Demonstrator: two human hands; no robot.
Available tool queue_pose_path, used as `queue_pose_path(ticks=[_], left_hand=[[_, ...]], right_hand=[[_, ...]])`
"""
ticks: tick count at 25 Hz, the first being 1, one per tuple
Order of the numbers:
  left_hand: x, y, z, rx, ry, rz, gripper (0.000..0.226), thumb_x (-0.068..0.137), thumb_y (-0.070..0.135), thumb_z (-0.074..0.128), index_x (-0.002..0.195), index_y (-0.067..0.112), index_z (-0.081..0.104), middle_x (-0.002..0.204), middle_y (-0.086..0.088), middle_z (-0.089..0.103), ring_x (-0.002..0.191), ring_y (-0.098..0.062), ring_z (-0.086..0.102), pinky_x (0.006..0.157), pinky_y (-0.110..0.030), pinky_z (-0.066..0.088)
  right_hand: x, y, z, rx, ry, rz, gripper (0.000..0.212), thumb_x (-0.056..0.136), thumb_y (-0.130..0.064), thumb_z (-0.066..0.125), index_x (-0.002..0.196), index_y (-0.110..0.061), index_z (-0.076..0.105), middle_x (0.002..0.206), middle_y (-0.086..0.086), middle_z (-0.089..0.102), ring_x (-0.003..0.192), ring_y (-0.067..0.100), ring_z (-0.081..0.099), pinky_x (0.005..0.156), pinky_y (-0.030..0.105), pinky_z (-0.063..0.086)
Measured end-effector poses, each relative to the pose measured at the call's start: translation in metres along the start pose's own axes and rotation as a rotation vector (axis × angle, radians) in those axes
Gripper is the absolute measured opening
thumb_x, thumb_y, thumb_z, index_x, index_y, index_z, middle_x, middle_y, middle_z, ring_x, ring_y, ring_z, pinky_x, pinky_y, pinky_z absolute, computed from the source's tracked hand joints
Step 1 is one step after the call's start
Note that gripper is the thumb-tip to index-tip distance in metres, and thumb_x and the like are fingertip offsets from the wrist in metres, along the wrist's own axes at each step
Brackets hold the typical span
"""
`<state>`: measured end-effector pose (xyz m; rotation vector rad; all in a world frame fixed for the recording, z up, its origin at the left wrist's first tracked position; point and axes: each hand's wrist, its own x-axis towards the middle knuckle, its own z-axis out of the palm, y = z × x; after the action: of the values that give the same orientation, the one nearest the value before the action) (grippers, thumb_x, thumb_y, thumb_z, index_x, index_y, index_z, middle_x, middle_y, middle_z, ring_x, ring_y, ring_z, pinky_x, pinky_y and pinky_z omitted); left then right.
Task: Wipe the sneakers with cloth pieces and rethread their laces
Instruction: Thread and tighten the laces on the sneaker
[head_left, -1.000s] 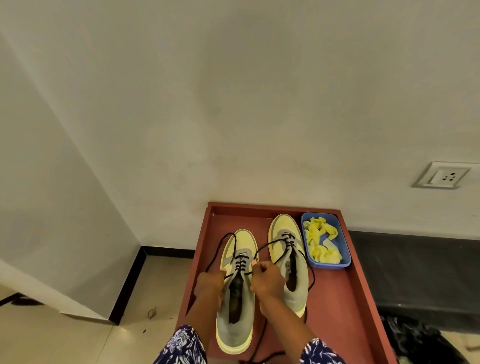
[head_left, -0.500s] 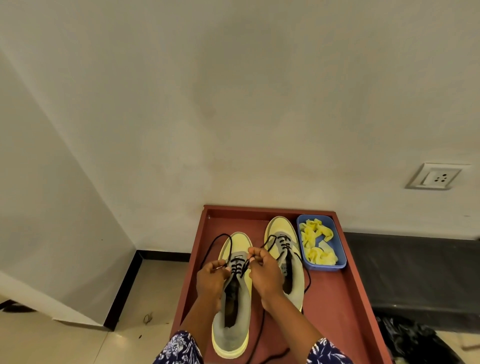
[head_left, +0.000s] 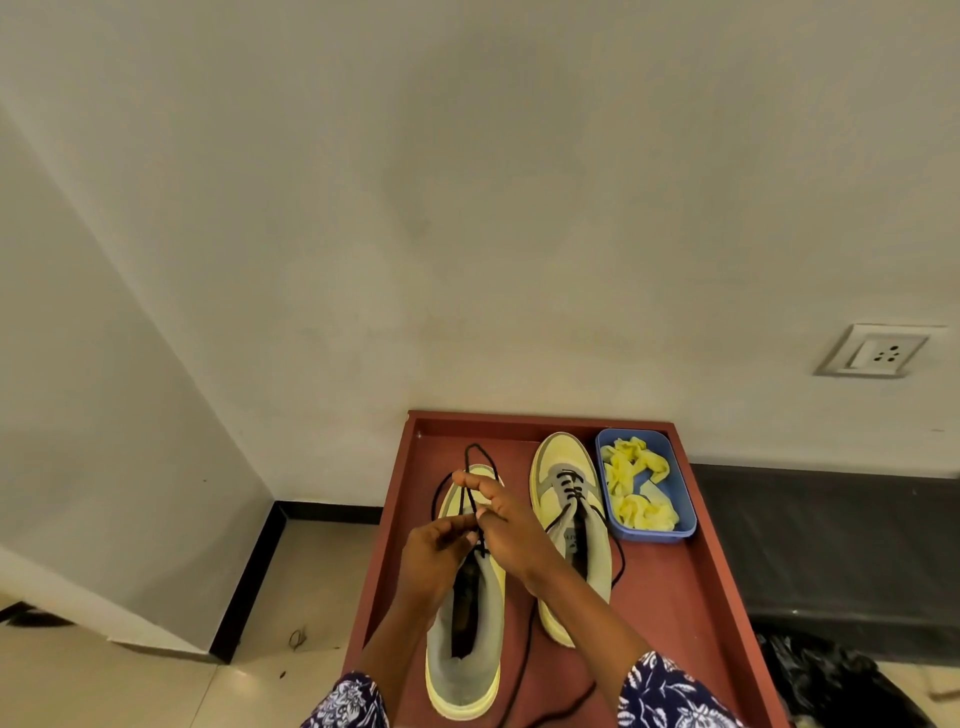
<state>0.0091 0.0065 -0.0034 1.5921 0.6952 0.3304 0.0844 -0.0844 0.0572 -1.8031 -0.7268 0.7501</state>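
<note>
Two yellow-and-grey sneakers stand side by side in a red-brown tray (head_left: 691, 597), toes toward the wall. Over the left sneaker (head_left: 475, 644) my left hand (head_left: 434, 558) and my right hand (head_left: 506, 525) meet and pinch its black lace (head_left: 470, 457), which loops out past the toe. My right hand lies across the sneaker's front and hides most of the eyelets. The right sneaker (head_left: 569, 530) stands untouched, its lace threaded with loose ends trailing on the tray.
A blue tub (head_left: 675, 530) of yellow cloth pieces (head_left: 631, 488) sits in the tray's far right corner. The tray butts against a white wall with a socket (head_left: 878, 351). Beige floor lies to the left, dark bags (head_left: 841, 680) to the right.
Both hands have come together over the left sneaker's front, my right hand crossing left over it. The lace loop now stretches past the toe. The view has shifted slightly.
</note>
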Motion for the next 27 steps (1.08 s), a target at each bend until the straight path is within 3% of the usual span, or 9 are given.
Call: queue_pose_path(ticks=[2, 5, 10, 13, 15, 18, 20, 23, 27], left_hand=[[0.002, -0.001, -0.002, 0.045, -0.039, 0.023, 0.023, 0.088, 0.001, 0.055, 0.096, 0.017, 0.069, 0.082, 0.007, 0.071, 0.078, -0.007, 0.069, 0.068, -0.017, 0.054], [0.004, -0.004, -0.003, 0.088, -0.070, 0.026, 0.023, 0.089, 0.001, 0.055, 0.084, 0.019, 0.070, 0.080, -0.005, 0.072, 0.078, -0.019, 0.070, 0.070, -0.027, 0.058], [0.007, -0.007, -0.006, 0.128, -0.071, 0.024, 0.015, 0.089, 0.008, 0.056, 0.082, 0.014, 0.068, 0.079, -0.010, 0.070, 0.074, -0.021, 0.067, 0.070, -0.029, 0.054], [0.007, -0.006, -0.010, 0.121, -0.100, 0.021, 0.014, 0.088, 0.014, 0.060, 0.083, 0.005, 0.069, 0.082, -0.020, 0.068, 0.079, -0.035, 0.064, 0.071, -0.035, 0.051], [0.005, -0.004, -0.012, 0.128, -0.106, 0.014, 0.013, 0.088, 0.015, 0.060, 0.084, 0.008, 0.070, 0.084, -0.017, 0.069, 0.083, -0.033, 0.064, 0.072, -0.032, 0.051], [0.005, -0.002, -0.011, 0.114, -0.113, -0.004, 0.014, 0.090, 0.013, 0.057, 0.089, 0.006, 0.069, 0.088, -0.016, 0.069, 0.087, -0.031, 0.065, 0.078, -0.037, 0.053], [0.005, -0.001, -0.010, 0.093, -0.106, -0.017, 0.015, 0.090, 0.012, 0.055, 0.091, 0.003, 0.067, 0.089, -0.016, 0.069, 0.087, -0.030, 0.065, 0.078, -0.033, 0.054], [0.004, 0.005, -0.007, 0.038, -0.106, -0.039, 0.015, 0.090, 0.008, 0.054, 0.092, -0.001, 0.066, 0.088, -0.015, 0.069, 0.082, -0.021, 0.064, 0.070, -0.019, 0.052], [0.003, 0.011, -0.011, -0.016, -0.090, -0.110, 0.017, 0.090, 0.007, 0.055, 0.095, -0.005, 0.066, 0.084, -0.018, 0.067, 0.066, -0.007, 0.063, 0.060, -0.013, 0.051]], right_hand=[[0.004, 0.004, 0.002, -0.046, -0.050, -0.011, 0.058, 0.089, 0.009, 0.028, 0.136, -0.021, 0.042, 0.146, -0.006, 0.039, 0.133, 0.002, 0.031, 0.110, 0.020, 0.031], [0.007, 0.006, 0.003, -0.072, -0.140, 0.001, 0.064, 0.085, 0.013, 0.027, 0.138, -0.020, 0.042, 0.146, -0.005, 0.039, 0.133, 0.000, 0.027, 0.108, 0.015, 0.023], [0.013, 0.019, 0.002, -0.208, -0.193, -0.003, 0.067, 0.085, 0.012, 0.032, 0.141, -0.025, 0.036, 0.143, 0.002, 0.044, 0.135, 0.012, 0.036, 0.108, 0.021, 0.032], [0.011, 0.028, -0.007, -0.352, -0.214, 0.014, 0.064, 0.089, 0.004, 0.039, 0.143, -0.028, 0.028, 0.128, 0.009, 0.057, 0.122, 0.022, 0.051, 0.095, 0.023, 0.039], [0.009, 0.032, -0.010, -0.406, -0.205, 0.050, 0.058, 0.090, -0.003, 0.043, 0.143, -0.022, 0.029, 0.118, 0.012, 0.063, 0.112, 0.025, 0.056, 0.084, 0.024, 0.040], [0.008, 0.033, -0.012, -0.438, -0.171, 0.099, 0.038, 0.091, -0.015, 0.050, 0.129, -0.014, 0.046, 0.104, 0.015, 0.067, 0.096, 0.024, 0.060, 0.074, 0.023, 0.039], [0.009, 0.031, -0.015, -0.484, -0.150, 0.096, 0.023, 0.092, -0.021, 0.050, 0.106, -0.007, 0.061, 0.094, 0.017, 0.067, 0.082, 0.023, 0.058, 0.068, 0.024, 0.036], [0.009, 0.028, -0.017, -0.604, -0.085, 0.056, 0.032, 0.091, -0.035, 0.050, 0.069, -0.015, 0.061, 0.069, 0.002, 0.058, 0.073, 0.022, 0.053, 0.067, 0.027, 0.034], [0.003, 0.022, -0.017, -0.516, -0.185, 0.033, 0.029, 0.092, -0.031, 0.051, 0.074, -0.012, 0.063, 0.062, 0.006, 0.058, 0.059, 0.014, 0.051, 0.058, 0.025, 0.037]])
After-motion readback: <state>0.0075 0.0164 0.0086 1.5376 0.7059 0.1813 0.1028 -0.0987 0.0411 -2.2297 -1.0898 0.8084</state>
